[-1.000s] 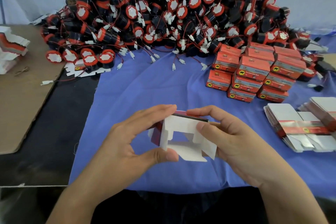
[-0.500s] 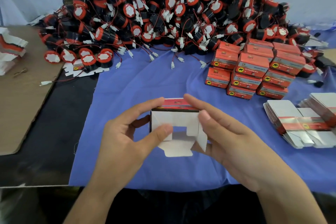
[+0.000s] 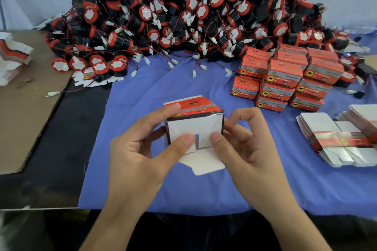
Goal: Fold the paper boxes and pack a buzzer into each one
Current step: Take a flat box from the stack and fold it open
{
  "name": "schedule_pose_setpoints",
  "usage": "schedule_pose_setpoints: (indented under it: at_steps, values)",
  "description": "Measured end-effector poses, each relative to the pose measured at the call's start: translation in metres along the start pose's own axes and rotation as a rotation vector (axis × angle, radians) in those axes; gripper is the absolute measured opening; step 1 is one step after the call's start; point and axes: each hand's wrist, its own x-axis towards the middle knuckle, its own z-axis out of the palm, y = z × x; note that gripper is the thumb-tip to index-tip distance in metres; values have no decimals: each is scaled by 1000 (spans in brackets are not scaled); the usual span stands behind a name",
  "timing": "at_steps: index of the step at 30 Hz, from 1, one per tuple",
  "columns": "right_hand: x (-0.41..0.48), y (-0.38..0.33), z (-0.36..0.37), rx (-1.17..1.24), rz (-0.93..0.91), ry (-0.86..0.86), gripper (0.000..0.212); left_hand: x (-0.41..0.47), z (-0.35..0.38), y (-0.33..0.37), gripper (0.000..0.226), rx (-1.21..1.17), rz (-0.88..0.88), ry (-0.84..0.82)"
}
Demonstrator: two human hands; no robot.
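The paper box [image 3: 195, 126] is clamped in both grips, left hand [image 3: 138, 159] and right hand [image 3: 248, 153], so its flaps can be pressed shut. Buzzers [image 3: 183, 16] are heaped behind it.

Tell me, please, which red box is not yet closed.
The box gripped by the left hand and right hand: one white flap hangs open, unlike the stacked boxes.

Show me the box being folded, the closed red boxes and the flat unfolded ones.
Half-folded red-and-white paper box [image 3: 193, 125]: head view, white end flap.
Stacked closed red paper boxes [image 3: 283, 76]: head view, one box's front.
Flat unfolded paper boxes [image 3: 322, 124]: head view, white panel.
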Motion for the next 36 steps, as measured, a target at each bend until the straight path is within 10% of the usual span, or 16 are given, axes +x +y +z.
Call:
schedule_pose_setpoints:
  at_steps: [4, 7, 16, 31, 36]
  values:
    - [-5, -1, -7, -172, -58, -138, 5, -2, 3, -4, 46, -129, -28, 78]
    - [-8, -6, -16, -200, -34, -237, 35, -1, 2, -3, 45, -203, -49, 119]
    - [-11, -7, 20, 243, 35, 167, 52, -17, 27, 6, 31, -27, 120, 82]
    - [-15, -5, 40, 194, 67, 321, 44, -24, 45, -3, 51, -32, 170, 172]
    - [-19, -7, 39, 309, 139, 344, 71, -17, 37, 1, 40, -230, 111, 125]
